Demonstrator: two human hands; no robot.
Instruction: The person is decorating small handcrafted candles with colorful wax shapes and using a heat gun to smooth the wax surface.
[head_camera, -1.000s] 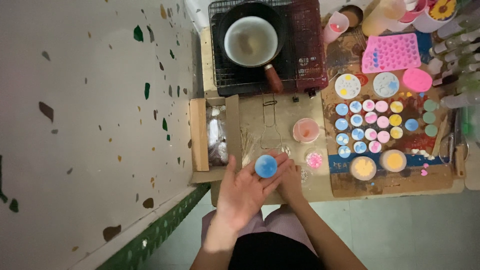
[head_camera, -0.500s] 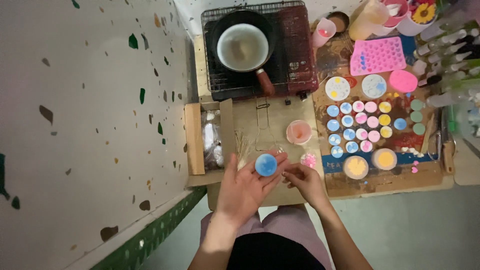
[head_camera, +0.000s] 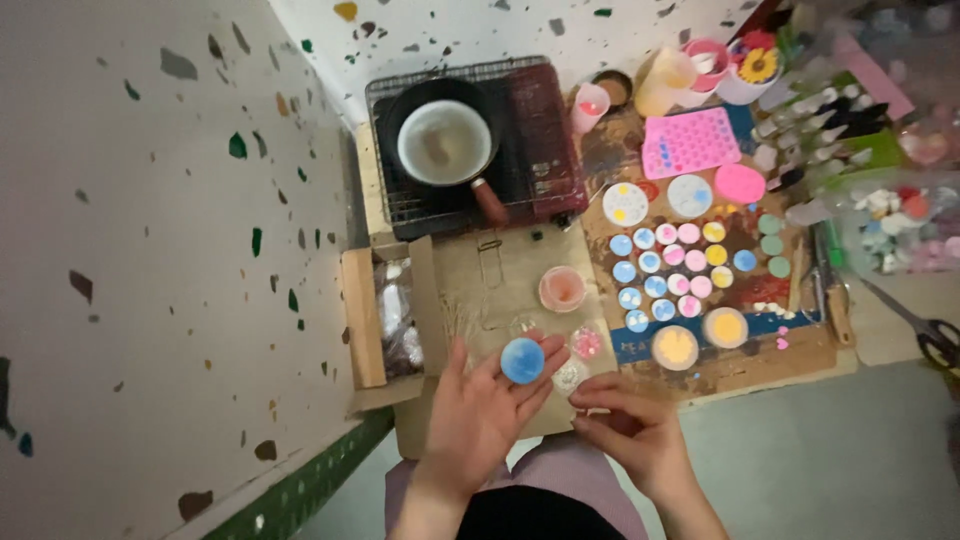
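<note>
Blue disc (head_camera: 522, 360) rests on left hand's (head_camera: 478, 415) open fingertips over the cardboard (head_camera: 500, 265), right hand (head_camera: 632, 432) loosely pinched beside, empty; looks light, rigid, maybe brittle and slick, so grip its rim.

Home craft corner: portable stove (head_camera: 470, 150), silicone mould (head_camera: 690, 142), coloured discs (head_camera: 668, 265).
</note>
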